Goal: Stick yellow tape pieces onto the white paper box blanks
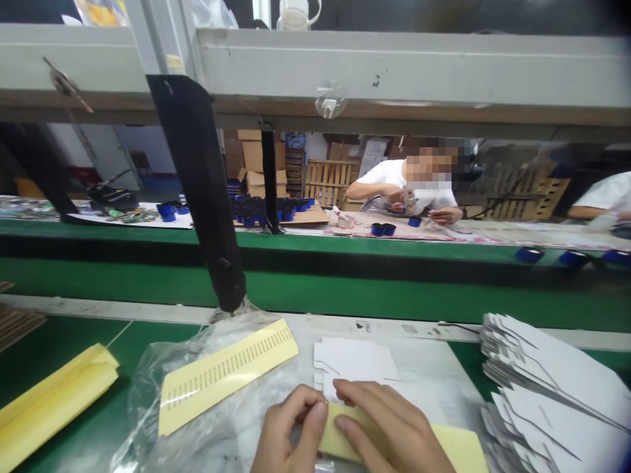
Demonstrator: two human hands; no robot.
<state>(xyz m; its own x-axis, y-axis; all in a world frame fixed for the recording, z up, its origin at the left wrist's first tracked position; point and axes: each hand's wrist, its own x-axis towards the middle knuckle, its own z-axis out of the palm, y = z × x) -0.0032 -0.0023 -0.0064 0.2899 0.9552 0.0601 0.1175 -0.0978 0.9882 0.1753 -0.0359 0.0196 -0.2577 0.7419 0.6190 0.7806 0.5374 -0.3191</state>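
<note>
Both hands meet low at the near edge of the bench on a yellow label sheet (446, 447). The left hand (288, 433) curls shut with thumb and forefinger pinching at the sheet's left end, and the right hand (389, 427) lies closed over its top, fingers pressing down.

A judgement: the pinch is small and close to the edge, so whatever is being peeled could tear or curl and stick to itself if pulled at an angle.

Just beyond the sheet lies a flat white die-cut carton (352, 361). Left of the sheet, a clear plastic bag (148, 387) lies crumpled with a second yellow strip (227, 374) resting on it; whether anything is inside I cannot tell. Right of the sheet sits a stack of white carton blanks (547, 387).
</note>
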